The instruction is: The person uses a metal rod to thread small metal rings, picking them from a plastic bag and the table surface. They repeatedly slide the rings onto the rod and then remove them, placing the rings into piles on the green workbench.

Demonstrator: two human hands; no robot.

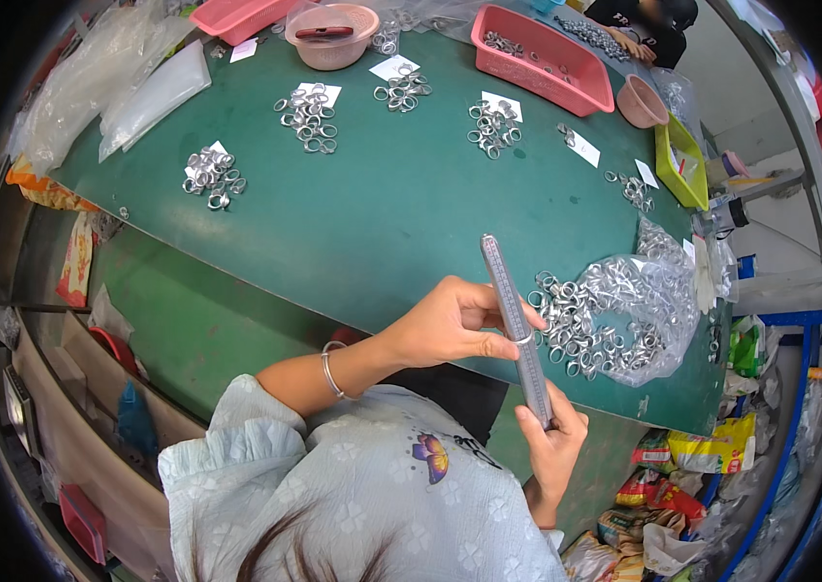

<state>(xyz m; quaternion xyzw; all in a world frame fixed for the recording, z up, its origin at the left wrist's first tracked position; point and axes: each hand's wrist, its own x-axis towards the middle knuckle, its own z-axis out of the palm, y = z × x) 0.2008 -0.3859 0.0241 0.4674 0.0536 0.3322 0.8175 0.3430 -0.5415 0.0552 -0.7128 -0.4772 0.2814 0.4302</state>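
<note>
My right hand (556,448) grips the lower, thick end of a grey ring mandrel (505,286) with marked graduations, which slants up and to the left over the table's near edge. Partway along it sits a silver ring (524,340), encircling the stick. My left hand (451,325) pinches this ring between thumb and fingers from the left side. Just right of the mandrel, a heap of silver rings (566,325) spills from a clear plastic bag (668,361) onto the green table (372,223).
Sorted ring piles (309,121) lie by white paper slips (583,148). Along the back stand a pink basket (542,82), a pink bowl (357,48) and a green tray (668,160). Plastic bags (154,102) cover the far left corner. Another person (639,24) sits at the far right.
</note>
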